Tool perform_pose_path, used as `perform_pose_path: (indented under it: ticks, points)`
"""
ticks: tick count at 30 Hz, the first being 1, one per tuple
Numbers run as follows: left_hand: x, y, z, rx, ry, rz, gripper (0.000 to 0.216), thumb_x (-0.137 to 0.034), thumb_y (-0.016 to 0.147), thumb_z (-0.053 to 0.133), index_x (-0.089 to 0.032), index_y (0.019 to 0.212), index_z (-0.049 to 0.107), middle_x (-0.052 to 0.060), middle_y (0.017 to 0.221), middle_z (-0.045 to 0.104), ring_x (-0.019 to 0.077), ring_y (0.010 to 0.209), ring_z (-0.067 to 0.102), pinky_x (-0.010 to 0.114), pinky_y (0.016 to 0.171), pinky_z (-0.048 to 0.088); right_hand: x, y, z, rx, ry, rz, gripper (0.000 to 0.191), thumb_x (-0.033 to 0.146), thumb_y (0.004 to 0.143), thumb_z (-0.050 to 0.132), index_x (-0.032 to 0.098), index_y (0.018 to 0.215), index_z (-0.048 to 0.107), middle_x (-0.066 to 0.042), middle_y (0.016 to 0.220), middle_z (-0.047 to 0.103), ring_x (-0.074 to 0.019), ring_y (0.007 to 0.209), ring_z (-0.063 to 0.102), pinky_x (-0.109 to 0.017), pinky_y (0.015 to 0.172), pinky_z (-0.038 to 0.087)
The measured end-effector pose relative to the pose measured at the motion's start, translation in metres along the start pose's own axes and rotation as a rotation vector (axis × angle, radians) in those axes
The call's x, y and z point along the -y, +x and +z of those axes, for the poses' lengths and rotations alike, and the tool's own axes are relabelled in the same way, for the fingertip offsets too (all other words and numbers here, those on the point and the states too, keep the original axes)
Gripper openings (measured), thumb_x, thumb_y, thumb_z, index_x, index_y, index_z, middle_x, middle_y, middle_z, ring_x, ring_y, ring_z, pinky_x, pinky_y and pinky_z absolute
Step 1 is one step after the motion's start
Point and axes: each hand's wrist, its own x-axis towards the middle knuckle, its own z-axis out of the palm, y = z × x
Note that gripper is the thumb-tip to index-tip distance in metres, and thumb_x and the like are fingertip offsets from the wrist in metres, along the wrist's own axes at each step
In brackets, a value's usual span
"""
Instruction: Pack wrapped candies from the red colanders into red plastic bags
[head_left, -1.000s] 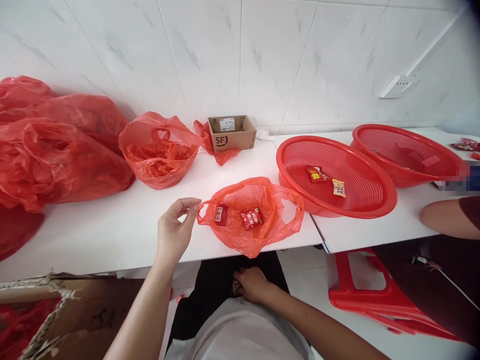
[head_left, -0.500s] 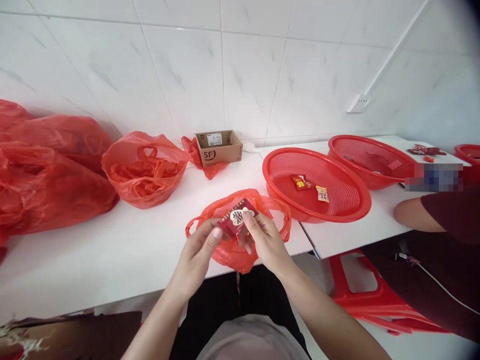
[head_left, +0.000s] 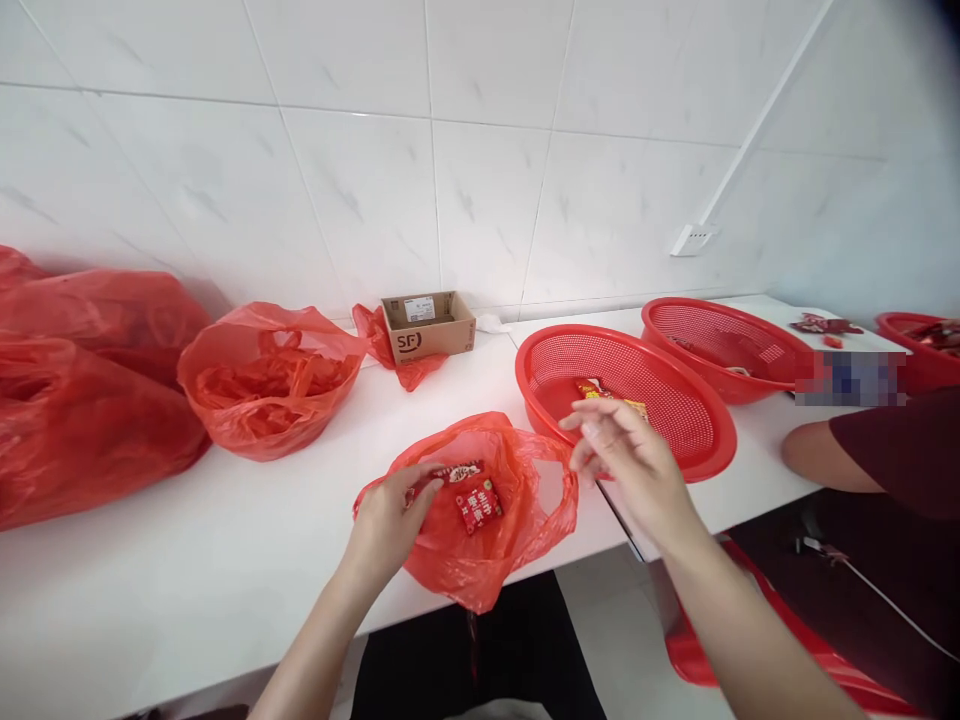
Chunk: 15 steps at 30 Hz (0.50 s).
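Observation:
My left hand point(head_left: 394, 515) is over the left side of an opened red plastic bag point(head_left: 487, 580), its thumb and fingers pinching a dark red candy packet point(head_left: 465, 471), which is tilted so its face is foreshortened. Inside the bag lies a bright red packet point(head_left: 478, 505) with white characters. To the right, my right hand point(head_left: 630, 470) hovers by the near rim of a red plastic basket point(head_left: 701, 390), fingers apart and nothing in them. Partly behind that hand, a red-and-yellow packet point(head_left: 592, 388) and a pale yellow packet point(head_left: 637, 408) lie in the basket.
A second red basket point(head_left: 750, 385) stands behind the first. At the back is a small cardboard box point(head_left: 431, 325); left of it stands a red bag of crumpled plastic point(head_left: 274, 370), beside large filled red bags point(head_left: 90, 400). A co-worker's arm point(head_left: 821, 455) rests at the right.
My right hand has let go of the dark red packet and moved right toward the basket. My left hand keeps the packet, now lower and tilted over the bag. The camera view has tipped upward.

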Motion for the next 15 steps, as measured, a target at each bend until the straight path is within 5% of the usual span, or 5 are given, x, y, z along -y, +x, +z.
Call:
perform_pose_path:
  ticks: [4,10,15]
  points:
    - [0.002,0.007,0.0,-0.083,0.022,0.075,0.041,-0.041,0.091,0.045,-0.029,0.127,0.058,0.004,0.125,0.066,0.0227,0.103,0.065,0.034,0.082,0.053,-0.007,0.033,-0.048,-0.026,-0.301,-0.003,0.032,0.047,0.087,0.057,0.023,0.107,0.057,-0.006,0.1,0.064,-0.0134,0.067,0.062,-0.025,0.051,0.051]
    - [-0.005,-0.016,-0.006,-0.144,-0.07,0.045,0.033,-0.048,0.087,0.053,-0.028,0.109,0.067,0.005,0.112,0.07,0.0219,0.091,0.067,0.028,0.068,0.053,-0.058,0.12,-0.111,0.245,-0.928,0.247,0.038,0.039,0.094,0.044,0.02,0.126,0.049,-0.013,0.112,0.065,-0.0192,0.089,0.066,-0.029,0.07,0.054]
    - [0.026,-0.035,-0.018,-0.33,-0.013,-0.008,0.034,-0.055,0.081,0.056,-0.031,0.1,0.069,0.002,0.109,0.072,0.0268,0.1,0.067,0.034,0.081,0.054,-0.097,0.164,-0.137,0.394,-1.084,0.282,0.069,0.025,0.062,0.081,0.025,0.127,0.057,-0.011,0.129,0.06,-0.0318,0.114,0.057,-0.039,0.093,0.046]
